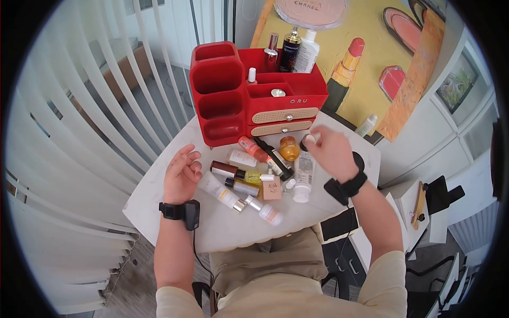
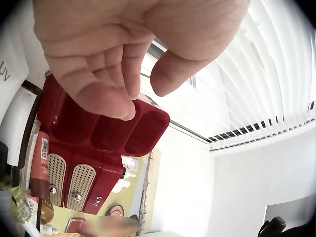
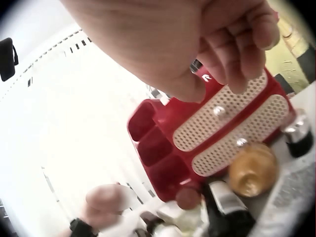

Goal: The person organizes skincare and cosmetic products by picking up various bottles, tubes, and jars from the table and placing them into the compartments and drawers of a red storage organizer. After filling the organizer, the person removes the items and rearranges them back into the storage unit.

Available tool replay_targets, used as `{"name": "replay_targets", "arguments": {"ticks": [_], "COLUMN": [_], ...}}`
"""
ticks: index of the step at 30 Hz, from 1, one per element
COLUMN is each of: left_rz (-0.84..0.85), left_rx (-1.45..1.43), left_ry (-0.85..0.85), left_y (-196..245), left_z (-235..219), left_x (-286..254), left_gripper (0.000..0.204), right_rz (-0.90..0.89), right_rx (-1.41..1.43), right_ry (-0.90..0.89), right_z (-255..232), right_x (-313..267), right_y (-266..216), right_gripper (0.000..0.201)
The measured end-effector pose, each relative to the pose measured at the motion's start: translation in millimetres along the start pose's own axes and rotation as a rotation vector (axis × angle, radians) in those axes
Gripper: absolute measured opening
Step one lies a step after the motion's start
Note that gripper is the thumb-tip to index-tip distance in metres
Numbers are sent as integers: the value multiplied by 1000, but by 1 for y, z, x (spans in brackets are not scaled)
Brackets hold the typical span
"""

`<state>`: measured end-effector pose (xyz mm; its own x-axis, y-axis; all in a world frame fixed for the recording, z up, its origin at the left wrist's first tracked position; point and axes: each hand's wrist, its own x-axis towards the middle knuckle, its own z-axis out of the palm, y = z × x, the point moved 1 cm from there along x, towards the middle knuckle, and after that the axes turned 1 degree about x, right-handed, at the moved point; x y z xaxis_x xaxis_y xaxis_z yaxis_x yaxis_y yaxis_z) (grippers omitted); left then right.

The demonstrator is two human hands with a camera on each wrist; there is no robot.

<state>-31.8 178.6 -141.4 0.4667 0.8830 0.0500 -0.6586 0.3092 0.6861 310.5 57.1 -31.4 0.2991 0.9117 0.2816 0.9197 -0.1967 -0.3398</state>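
My left hand [image 1: 183, 168] hovers over the left side of the table, palm turned up and inward, fingers loosely bent with nothing in them. In the left wrist view its fingertips overlap the red organizer's [image 2: 74, 116] round compartments. At the right, my right hand [image 1: 335, 152] hangs near a small dark jar with a silver lid [image 3: 297, 132]. Its fingers are loosely bent and the space between them and the thumb shows no object. Below the drawers stands an amber jar [image 1: 289, 149], beside a black bottle [image 1: 275, 160], a coral tube [image 1: 253, 149] and a white tube [image 1: 304, 180].
The red organizer holds a dark spray bottle [image 1: 289, 52], a white bottle [image 1: 306, 53] and a small white-capped bottle [image 1: 252, 76]. Nearer me lie a cream tube [image 1: 221, 192], a pump bottle [image 1: 269, 213] and a pink box [image 1: 271, 188]. White blinds [image 1: 106, 106] hang at left.
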Motion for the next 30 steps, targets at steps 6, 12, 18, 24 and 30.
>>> {"name": "replay_targets", "arguments": {"ticks": [6,12,18,24,30], "left_rz": [-10,-19,-24,-17,-22], "left_rx": [18,87,29,18,64], "left_ry": [4,4,-5,-5,-21], "left_y": [-3,-6,-9,-9,-8], "left_z": [1,0,0,2,-2], "left_x": [0,-2,-1,-2,-1], "left_gripper": [32,32,31,31,32], "right_rz": [217,305,354,433,562], "right_rx": [-57,68,163,195,825], "right_ry": [-284,-318,-288,-252,-301], "right_z": [37,41,53,56,83], "right_x": [-43,-39,-37,-29,-28], "right_y": [36,31,44,42,77], "right_gripper": [73,97,101,91,52]}}
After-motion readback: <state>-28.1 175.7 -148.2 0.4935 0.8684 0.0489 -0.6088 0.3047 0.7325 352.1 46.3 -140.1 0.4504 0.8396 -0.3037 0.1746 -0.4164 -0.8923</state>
